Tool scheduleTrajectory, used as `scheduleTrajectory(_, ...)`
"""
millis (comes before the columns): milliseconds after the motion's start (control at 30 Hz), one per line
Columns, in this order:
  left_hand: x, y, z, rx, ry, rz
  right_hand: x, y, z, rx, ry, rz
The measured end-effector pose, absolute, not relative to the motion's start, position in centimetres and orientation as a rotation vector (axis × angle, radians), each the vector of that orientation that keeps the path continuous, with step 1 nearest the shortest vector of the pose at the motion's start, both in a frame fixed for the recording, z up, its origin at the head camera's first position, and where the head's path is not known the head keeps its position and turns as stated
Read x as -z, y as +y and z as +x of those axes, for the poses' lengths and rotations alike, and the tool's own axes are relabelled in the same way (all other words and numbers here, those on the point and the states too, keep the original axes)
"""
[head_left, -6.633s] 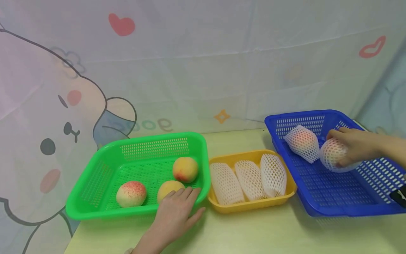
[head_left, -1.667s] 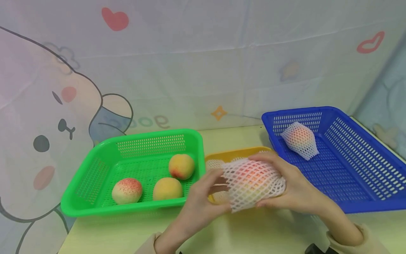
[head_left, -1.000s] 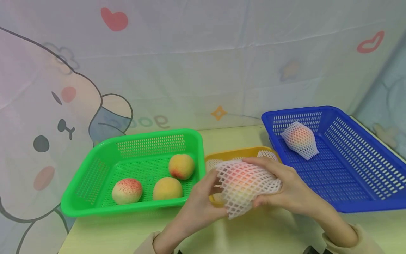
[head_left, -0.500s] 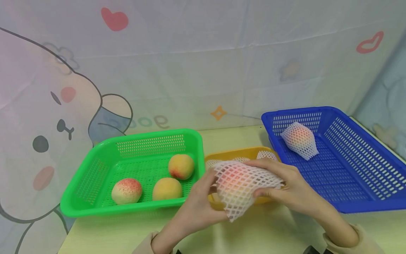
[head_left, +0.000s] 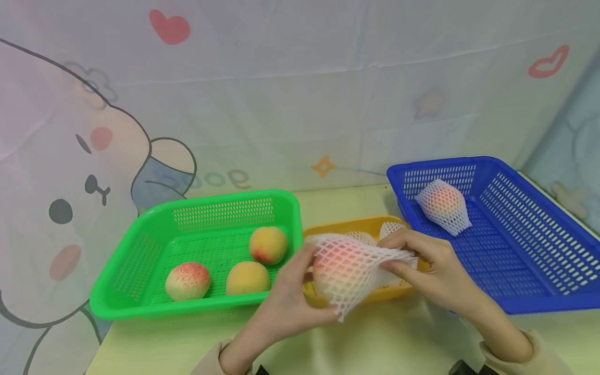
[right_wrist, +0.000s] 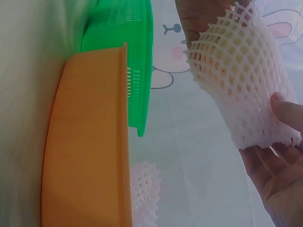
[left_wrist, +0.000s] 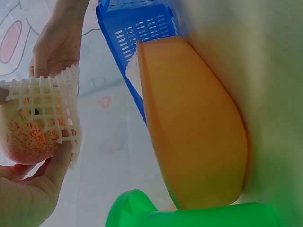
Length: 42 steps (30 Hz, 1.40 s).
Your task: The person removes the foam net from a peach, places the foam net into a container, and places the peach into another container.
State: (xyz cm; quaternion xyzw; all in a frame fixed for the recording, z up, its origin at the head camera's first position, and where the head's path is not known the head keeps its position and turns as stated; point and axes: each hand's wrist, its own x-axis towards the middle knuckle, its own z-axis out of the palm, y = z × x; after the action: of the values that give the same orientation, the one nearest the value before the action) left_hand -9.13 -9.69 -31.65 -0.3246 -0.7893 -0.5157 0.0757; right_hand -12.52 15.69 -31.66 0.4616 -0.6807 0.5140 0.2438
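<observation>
Head view: the left hand (head_left: 292,299) cups a peach (head_left: 338,266) held up in front of the yellow tray (head_left: 349,227), fingers (head_left: 307,255) curled round its side, and the right hand (head_left: 433,263) pinches the gathered end of the white foam net (head_left: 361,268) around it! Three bare peaches (head_left: 248,278) sit in the green basket (head_left: 201,250), a netted peach (head_left: 442,205) in the blue basket (head_left: 501,260). Left wrist view: part of the fruit shows bare past the net. Right wrist view: the right fingers grip the net's loose end

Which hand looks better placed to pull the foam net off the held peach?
Probably the right hand: it pinches the gathered end of the foam net, while the left hand holds the peach from the opposite side.
</observation>
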Motion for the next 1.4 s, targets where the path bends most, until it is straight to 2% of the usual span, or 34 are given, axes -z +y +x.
scheduleTrajectory(367,31.0,-10.2,-9.1,1.511,-2.360,-0.866,31.4,16.4,-12.5,-1.397,-1.877,1.176)
scheduleTrajectory(700,30.4,-10.6,-9.2,1.510,-2.373,-0.829,30.5,17.3,-11.6,-1.275,-2.120,0.933)
scheduleTrajectory(1033,30.7,-11.3,-9.4,1.520,-2.393,-0.774,30.1,17.5,-12.1,-1.284,-2.035,0.983)
scheduleTrajectory(1400,32.1,-14.0,-9.7,1.417,-2.455,-0.591,30.0,16.8,-12.3,-1.197,-2.013,0.841)
